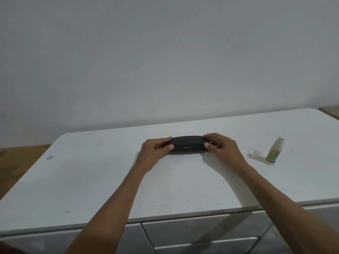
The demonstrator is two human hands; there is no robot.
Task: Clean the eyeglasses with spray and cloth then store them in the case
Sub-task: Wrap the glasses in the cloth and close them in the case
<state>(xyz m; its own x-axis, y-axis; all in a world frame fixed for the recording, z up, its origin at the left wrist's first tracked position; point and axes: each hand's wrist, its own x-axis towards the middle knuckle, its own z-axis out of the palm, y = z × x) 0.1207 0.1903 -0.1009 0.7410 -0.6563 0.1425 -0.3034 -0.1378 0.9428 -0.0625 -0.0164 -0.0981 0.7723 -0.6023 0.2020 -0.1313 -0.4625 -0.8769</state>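
Observation:
A black eyeglass case (187,143) lies on the white cabinet top (110,180), its lid nearly down with a thin slit along the front. My left hand (156,150) grips its left end, thumb in front and fingers on top. My right hand (221,146) grips its right end the same way. The eyeglasses and the cloth are not visible. A small spray bottle (274,151) with a green label stands to the right, and its clear cap (256,153) lies just left of it.
A plain wall rises behind the cabinet. Drawer fronts (201,230) run below the front edge. Wooden floor (16,162) shows at the left, and a wooden surface (330,110) at the far right.

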